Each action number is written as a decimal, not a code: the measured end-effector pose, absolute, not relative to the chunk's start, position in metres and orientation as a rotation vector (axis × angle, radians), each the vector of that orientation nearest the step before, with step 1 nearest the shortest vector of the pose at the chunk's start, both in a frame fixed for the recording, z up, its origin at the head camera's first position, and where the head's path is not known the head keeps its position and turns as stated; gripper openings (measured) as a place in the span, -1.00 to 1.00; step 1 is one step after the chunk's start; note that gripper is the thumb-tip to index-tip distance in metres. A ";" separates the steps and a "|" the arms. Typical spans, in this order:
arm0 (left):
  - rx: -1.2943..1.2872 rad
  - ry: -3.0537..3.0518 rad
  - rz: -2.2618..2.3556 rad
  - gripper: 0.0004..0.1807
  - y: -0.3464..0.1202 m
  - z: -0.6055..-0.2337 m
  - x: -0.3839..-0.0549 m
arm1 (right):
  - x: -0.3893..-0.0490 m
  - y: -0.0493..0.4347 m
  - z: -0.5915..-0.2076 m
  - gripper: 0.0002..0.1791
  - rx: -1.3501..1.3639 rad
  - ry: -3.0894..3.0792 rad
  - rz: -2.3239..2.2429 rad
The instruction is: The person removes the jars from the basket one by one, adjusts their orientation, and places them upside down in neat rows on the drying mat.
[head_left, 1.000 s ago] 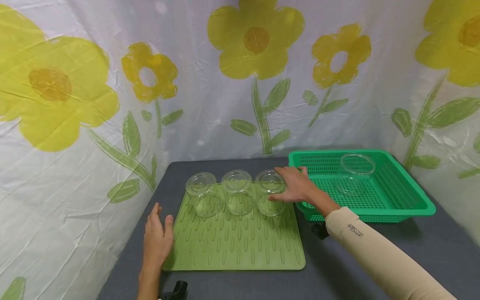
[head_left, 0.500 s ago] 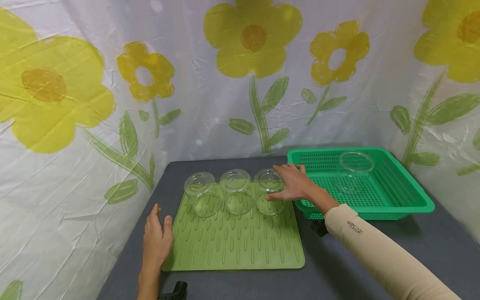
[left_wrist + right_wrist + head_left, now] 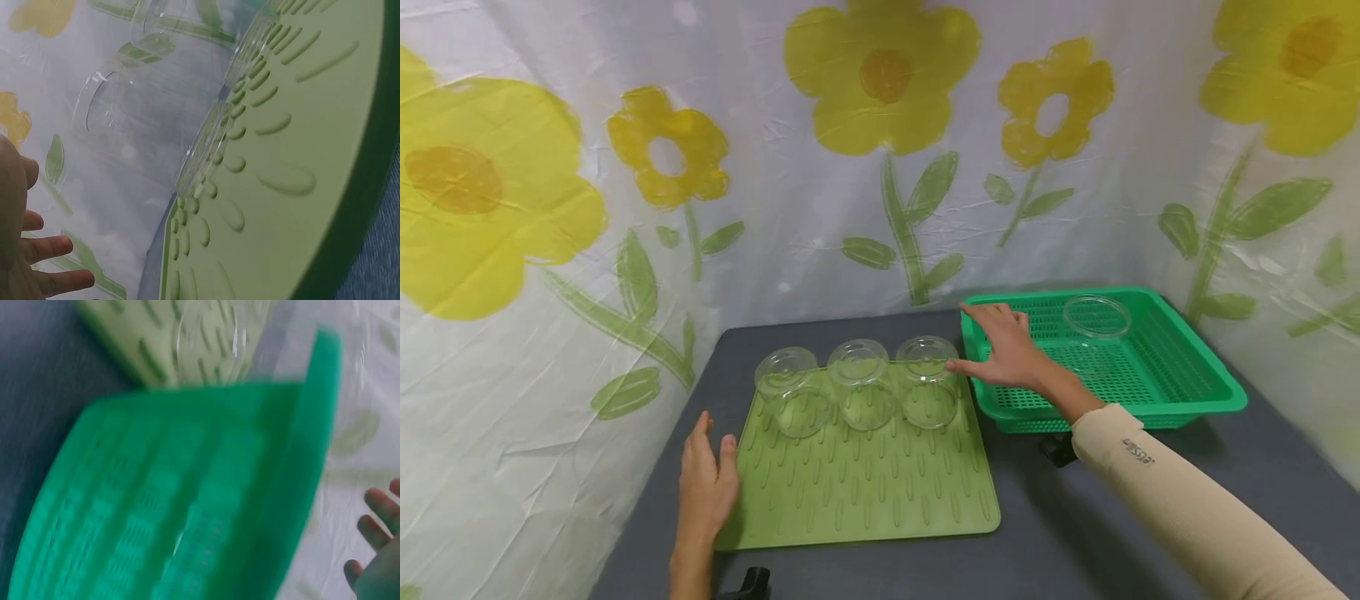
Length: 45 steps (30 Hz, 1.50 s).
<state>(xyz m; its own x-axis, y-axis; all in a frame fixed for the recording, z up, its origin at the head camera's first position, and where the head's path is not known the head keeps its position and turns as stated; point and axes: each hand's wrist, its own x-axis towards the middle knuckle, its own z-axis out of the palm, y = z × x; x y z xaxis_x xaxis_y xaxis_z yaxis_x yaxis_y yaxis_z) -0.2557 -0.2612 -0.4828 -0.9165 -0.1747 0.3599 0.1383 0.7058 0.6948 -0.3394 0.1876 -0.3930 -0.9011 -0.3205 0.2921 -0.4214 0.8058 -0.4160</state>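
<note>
Three clear cups stand upside down in a row along the back of the green ridged mat (image 3: 865, 483): a left cup (image 3: 790, 392), a middle cup (image 3: 860, 383) and a right cup (image 3: 928, 383). My right hand (image 3: 1007, 350) is spread over the basket's left edge, just right of the right cup, holding nothing. Its thumb tip overlaps that cup's edge in the head view; contact cannot be told. A fourth clear cup (image 3: 1096, 318) sits in the green basket (image 3: 1195, 367), mouth upward. My left hand (image 3: 707, 487) is beside the mat's left edge, fingers extended, holding nothing.
The basket has perforated walls and stands on the dark grey table (image 3: 1052, 533), right of the mat. A flower-printed curtain (image 3: 760, 167) hangs behind and along both sides of the table.
My right hand has come off the right cup and moved right, over the basket's edge. The cups stay on the mat, and the left hand keeps its place. The head view has shifted slightly.
</note>
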 end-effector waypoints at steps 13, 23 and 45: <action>0.014 -2.453 -1.099 -0.35 -0.251 -0.477 -0.262 | -0.342 0.272 -0.385 -0.25 0.064 -2.476 0.845; -0.018 -2.314 -1.213 -0.38 -0.238 -0.461 -0.261 | -0.338 0.331 -0.382 0.24 -0.216 -2.836 0.795; -0.044 -2.290 -1.247 -0.39 -0.227 -0.440 -0.251 | -0.339 0.352 -0.387 0.32 -0.275 -3.022 1.210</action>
<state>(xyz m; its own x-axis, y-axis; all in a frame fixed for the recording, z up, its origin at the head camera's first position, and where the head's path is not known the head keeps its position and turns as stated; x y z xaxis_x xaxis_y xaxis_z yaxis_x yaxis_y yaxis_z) -0.2506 -0.2272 -0.4396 -0.8604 -0.2156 0.4618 0.2709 0.5739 0.7728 -0.3393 0.3525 -0.3871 -0.9781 0.1090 -0.1775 0.2014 0.7126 -0.6721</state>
